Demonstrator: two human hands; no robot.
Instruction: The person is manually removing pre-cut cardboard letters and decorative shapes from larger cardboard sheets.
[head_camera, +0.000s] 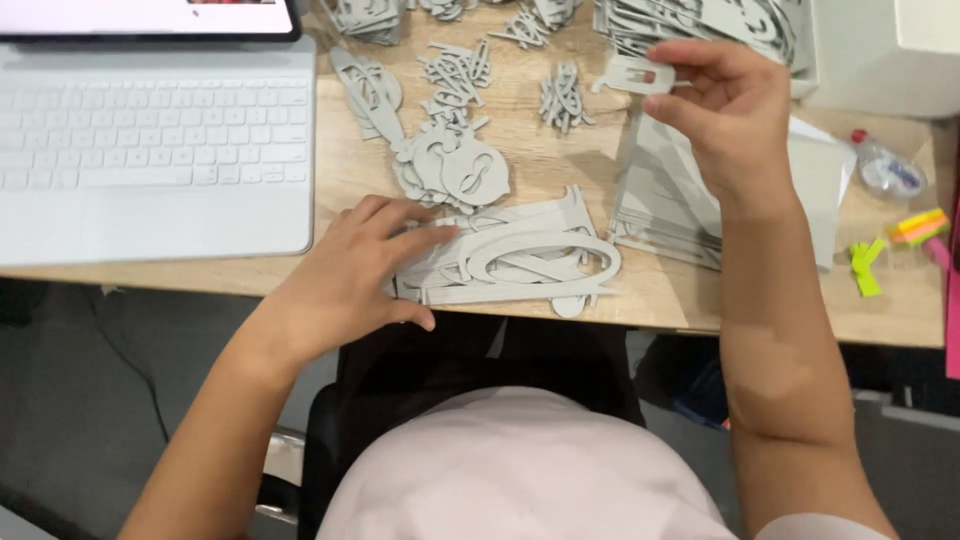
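The right hand is raised over the far part of the desk, its thumb and fingers pinched shut on a small grey cutout with a little window in it. It holds the piece by one end, so most of the shape shows clear of the fingers, probably to let the person look it over.

The left hand lies flat near the front edge of the desk, fingers spread and pressing on the left end of a flat stack of large grey pieces. It is not closed on anything; the open palm seems to be there to pin the stack and stop it sliding off the edge.

More grey cutouts lie loose across the middle of the desk, sorted into small heaps toward the far edge, with a heap of sheets under the right wrist. A white keyboard fills the left end of the desk. At the right end sit a tape roll and bright sticky tabs, kept off to the side of the cutouts
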